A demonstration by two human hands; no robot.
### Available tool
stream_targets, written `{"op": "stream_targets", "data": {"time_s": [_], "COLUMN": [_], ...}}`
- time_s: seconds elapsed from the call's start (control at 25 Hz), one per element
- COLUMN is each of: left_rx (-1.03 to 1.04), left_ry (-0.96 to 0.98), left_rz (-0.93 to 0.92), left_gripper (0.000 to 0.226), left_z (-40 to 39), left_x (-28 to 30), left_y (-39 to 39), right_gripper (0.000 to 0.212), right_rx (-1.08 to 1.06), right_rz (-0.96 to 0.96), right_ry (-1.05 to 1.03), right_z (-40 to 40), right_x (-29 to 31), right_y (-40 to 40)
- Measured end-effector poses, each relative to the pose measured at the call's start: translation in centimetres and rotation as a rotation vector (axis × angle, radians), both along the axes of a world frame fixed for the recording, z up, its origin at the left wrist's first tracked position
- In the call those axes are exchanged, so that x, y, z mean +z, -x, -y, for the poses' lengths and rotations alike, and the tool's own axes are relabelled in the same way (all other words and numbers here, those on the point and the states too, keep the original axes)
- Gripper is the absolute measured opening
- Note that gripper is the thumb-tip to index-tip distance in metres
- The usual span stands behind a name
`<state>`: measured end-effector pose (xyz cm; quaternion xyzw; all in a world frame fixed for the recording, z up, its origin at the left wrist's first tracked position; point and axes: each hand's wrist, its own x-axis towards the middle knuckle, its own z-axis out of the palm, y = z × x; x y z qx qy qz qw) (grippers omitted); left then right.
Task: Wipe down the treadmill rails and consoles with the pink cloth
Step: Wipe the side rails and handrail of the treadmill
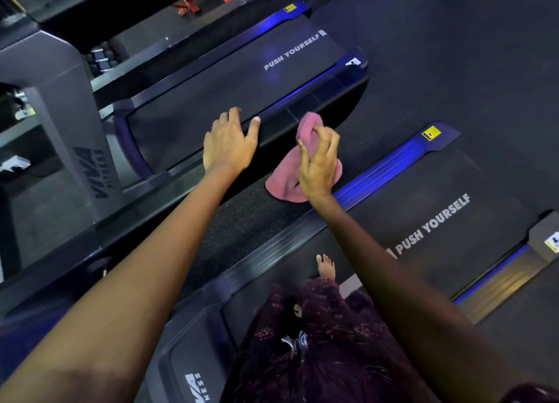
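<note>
Fingers of the right hand (317, 163) curl around the pink cloth (290, 175) and pinch it above the gap between the two treadmills, near the side rail (302, 106) of the far treadmill (211, 93). The left hand (228, 142) rests flat on that rail's edge, fingers spread. One bare foot (326, 266) stands on the near treadmill (423, 209).

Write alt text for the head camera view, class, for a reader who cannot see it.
A person's right hand holds a pink cloth over the gap between two treadmills, while the left hand rests, fingers spread, on the side rail of the farther treadmill. The person stands barefoot on the nearer treadmill's belt, printed "PUSH YOURSELF".
</note>
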<state>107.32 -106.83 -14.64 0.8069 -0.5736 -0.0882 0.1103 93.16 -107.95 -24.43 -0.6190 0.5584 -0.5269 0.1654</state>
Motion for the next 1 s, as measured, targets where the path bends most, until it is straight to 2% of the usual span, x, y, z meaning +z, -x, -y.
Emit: {"op": "stream_targets", "data": {"time_s": [0.12, 0.2, 0.32, 0.4, 0.56, 0.64, 0.76, 0.84, 1.0], "left_rx": [-0.006, -0.01, -0.009, -0.008, -0.024, -0.034, -0.036, -0.033, -0.036], "left_ry": [0.002, 0.001, 0.013, 0.025, 0.077, 0.089, 0.097, 0.1, 0.12], "left_rz": [0.006, 0.009, 0.012, 0.005, 0.007, 0.014, 0.01, 0.009, 0.008], "left_gripper": [0.052, 0.051, 0.049, 0.049, 0.047, 0.046, 0.044, 0.043, 0.041], "left_z": [-0.1, 0.1, 0.1, 0.0, -0.2, -0.1, 0.0, 0.0, -0.1], "left_x": [0.0, 0.0, 0.0, 0.0, 0.0, 0.0, -0.2, -0.2, -0.2], "left_y": [0.0, 0.0, 0.0, 0.0, 0.1, 0.0, -0.1, -0.1, -0.1], "right_gripper": [0.038, 0.039, 0.036, 0.035, 0.036, 0.034, 0.03, 0.033, 0.034], "right_rx": [-0.064, -0.115, -0.003, 0.074, -0.01, -0.043, 0.055, 0.103, -0.012], "right_rz": [0.167, 0.198, 0.021, -0.066, 0.177, 0.204, 0.003, -0.065, 0.171], "right_ry": [-0.179, -0.169, -0.001, 0.005, -0.23, -0.187, -0.004, -0.023, -0.15], "right_z": [1.6, 2.1, -0.4, -1.4, -0.3, -0.8, -3.3, -4.1, -2.6], "right_x": [0.7, 2.2, 2.2, 0.7, 1.3, 2.6, 2.4, 0.8, 1.9], "right_y": [1.5, 1.1, -1.0, -1.2, 0.0, -1.2, -3.5, -3.5, -2.4]}}
